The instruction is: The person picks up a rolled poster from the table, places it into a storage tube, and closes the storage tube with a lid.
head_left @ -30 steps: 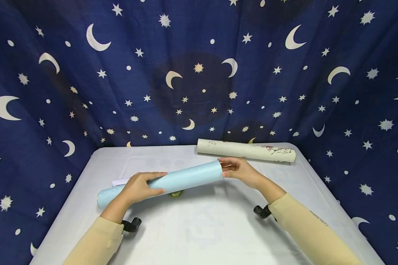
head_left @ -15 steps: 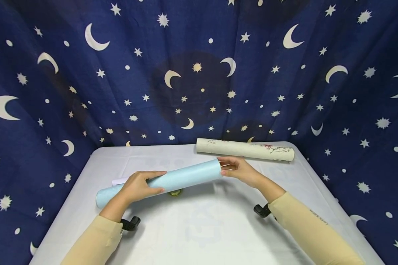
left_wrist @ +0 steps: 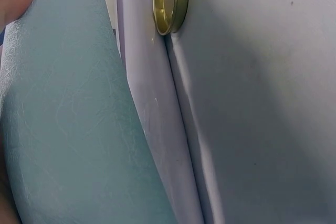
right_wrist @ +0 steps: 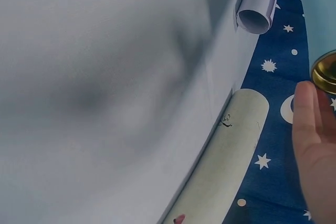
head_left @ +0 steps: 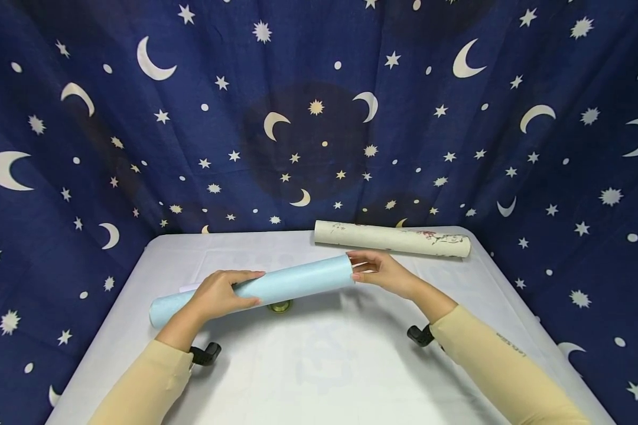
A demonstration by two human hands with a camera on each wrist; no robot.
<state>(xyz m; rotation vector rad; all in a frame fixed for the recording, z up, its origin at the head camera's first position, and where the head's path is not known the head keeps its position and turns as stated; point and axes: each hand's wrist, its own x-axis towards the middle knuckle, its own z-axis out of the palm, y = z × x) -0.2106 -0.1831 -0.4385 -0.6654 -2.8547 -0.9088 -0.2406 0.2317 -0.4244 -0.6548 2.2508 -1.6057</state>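
A long light blue tube [head_left: 303, 279] is held at a slant above the table, its right end higher. My left hand [head_left: 220, 293] grips it left of its middle, thumb on the near side. At the raised end, my right hand [head_left: 381, 273] holds the rim between thumb and fingers. A gold metal lid [right_wrist: 326, 72] shows at that end in the right wrist view, touching the fingertips. Beneath the tube, another gold lid [head_left: 280, 306] stands against a roll of white paper [left_wrist: 152, 103], which the tube mostly hides in the head view.
A cream tube with a printed blossom branch [head_left: 393, 238] lies along the back edge of the white-covered table [head_left: 319, 366]. Behind the table hangs a dark blue curtain [head_left: 218, 130] with moons and stars.
The tube's left end and my left hand have shifted slightly left and up in the head view. My right hand stays at the raised end, almost still.
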